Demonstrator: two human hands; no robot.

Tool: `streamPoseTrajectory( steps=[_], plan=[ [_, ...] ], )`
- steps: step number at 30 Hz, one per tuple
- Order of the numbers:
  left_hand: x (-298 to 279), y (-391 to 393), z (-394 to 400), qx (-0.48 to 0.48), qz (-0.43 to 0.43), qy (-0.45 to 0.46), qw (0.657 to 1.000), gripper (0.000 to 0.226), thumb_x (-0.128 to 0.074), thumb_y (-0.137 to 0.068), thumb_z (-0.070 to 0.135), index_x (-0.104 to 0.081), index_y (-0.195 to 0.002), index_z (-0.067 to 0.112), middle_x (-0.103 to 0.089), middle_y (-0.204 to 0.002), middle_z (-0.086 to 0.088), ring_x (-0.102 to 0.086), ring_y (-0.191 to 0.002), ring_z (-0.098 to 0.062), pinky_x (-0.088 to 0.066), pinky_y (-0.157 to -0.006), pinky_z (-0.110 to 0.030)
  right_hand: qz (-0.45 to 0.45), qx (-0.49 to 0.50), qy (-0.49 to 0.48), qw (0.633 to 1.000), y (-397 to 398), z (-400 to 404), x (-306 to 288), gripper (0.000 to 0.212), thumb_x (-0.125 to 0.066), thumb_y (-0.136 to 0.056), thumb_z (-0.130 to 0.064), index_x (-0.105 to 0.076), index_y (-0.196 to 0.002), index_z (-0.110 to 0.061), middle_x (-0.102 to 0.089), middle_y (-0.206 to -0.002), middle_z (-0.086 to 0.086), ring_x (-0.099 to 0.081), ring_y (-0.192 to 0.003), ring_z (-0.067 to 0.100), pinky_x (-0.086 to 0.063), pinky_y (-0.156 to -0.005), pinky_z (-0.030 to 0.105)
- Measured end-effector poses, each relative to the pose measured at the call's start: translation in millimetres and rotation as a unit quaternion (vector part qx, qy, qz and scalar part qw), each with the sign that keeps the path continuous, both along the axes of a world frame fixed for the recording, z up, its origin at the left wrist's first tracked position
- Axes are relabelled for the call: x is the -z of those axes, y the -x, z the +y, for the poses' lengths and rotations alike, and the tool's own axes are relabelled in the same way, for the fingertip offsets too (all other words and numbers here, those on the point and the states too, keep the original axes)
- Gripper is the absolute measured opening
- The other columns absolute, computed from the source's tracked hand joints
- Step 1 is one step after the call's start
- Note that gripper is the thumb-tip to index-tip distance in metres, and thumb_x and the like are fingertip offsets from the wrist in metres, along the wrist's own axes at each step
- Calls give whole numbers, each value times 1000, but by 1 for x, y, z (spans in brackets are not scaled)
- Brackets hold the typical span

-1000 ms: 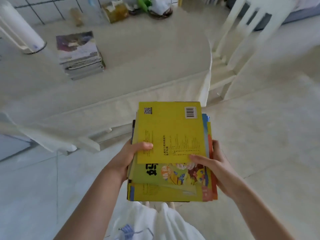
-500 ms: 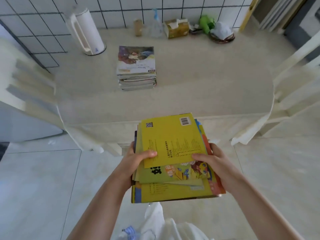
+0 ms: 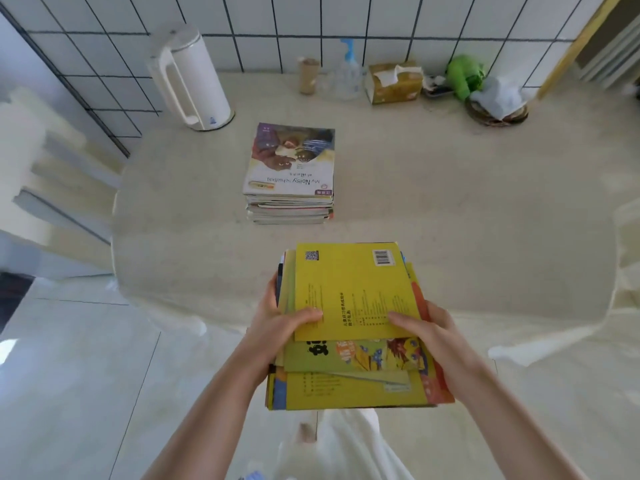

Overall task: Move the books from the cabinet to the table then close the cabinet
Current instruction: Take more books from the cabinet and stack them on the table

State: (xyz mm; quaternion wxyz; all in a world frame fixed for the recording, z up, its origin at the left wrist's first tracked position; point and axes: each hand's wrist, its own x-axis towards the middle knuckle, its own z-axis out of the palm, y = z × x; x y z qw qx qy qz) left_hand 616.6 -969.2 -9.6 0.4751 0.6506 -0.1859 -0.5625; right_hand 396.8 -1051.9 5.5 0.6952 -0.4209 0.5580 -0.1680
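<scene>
I carry a stack of thin books [image 3: 349, 327], mostly yellow and green, held flat in front of me. My left hand [image 3: 277, 327] grips its left edge with the thumb on the top yellow cover. My right hand [image 3: 433, 336] grips the right edge the same way. The stack's far end hangs over the near edge of the cream table [image 3: 450, 209]. Another pile of books [image 3: 290, 174] lies on the table straight ahead, apart from my stack. No cabinet is in view.
At the table's back by the tiled wall stand a white kettle [image 3: 190, 77], a cardboard roll [image 3: 308, 75], a spray bottle [image 3: 347, 76], a tissue box [image 3: 394, 83], a green toy [image 3: 464, 76] and a basket [image 3: 497, 105]. A white chair [image 3: 45, 188] is at the left.
I have turned and stepped up to the table; the pile on it now lies straight ahead and closer. My stack has come over the table's near edge, both hands still gripping it.
</scene>
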Motion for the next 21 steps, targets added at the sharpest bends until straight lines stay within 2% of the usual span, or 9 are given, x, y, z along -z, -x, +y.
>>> streamPoseTrajectory(
  steps=[4,9,13,17,21],
  plan=[
    [-4,9,-42,-26,21,-2,999,78,-79,-74,8,-39,-136,32,-70,-113,-5,-74,-86,-24,-60,-63,-38,-7,-32,16,999,3,-54,-6,23,-69,-86,-17,-66,-108,-20,-77,-94,-2,-74,-85,19,-57,-78,39],
    [-5,9,-83,-41,16,2,999,81,-80,-73,5,-38,-138,31,-69,-114,-4,-74,-89,-24,-60,-67,-41,6,-57,28,998,3,-103,-5,30,-70,-84,-12,-63,-113,-16,-77,-95,0,-74,-85,20,-58,-79,42],
    [-1,6,-109,-42,3,-1,999,84,-81,-72,5,-36,-138,33,-69,-114,-2,-74,-90,-21,-61,-69,-40,2,-81,14,997,3,-133,-2,31,-70,-83,-7,-61,-109,-21,-77,-88,-5,-74,-80,17,-57,-73,38],
    [12,3,-131,-47,12,-9,999,88,-78,-74,-2,-35,-139,39,-67,-120,-4,-72,-95,-25,-61,-71,-45,3,-93,-42,995,1,-165,11,53,-77,-77,-13,-51,-122,-17,-73,-108,4,-72,-94,25,-57,-85,49],
    [33,0,-154,-31,13,8,999,101,-77,-71,-10,-29,-144,41,-62,-127,-2,-69,-104,-24,-61,-73,-44,14,-66,-37,997,-2,-187,23,67,-81,-66,-28,-49,-124,-19,-70,-113,4,-70,-100,25,-55,-88,49]
  ],
)
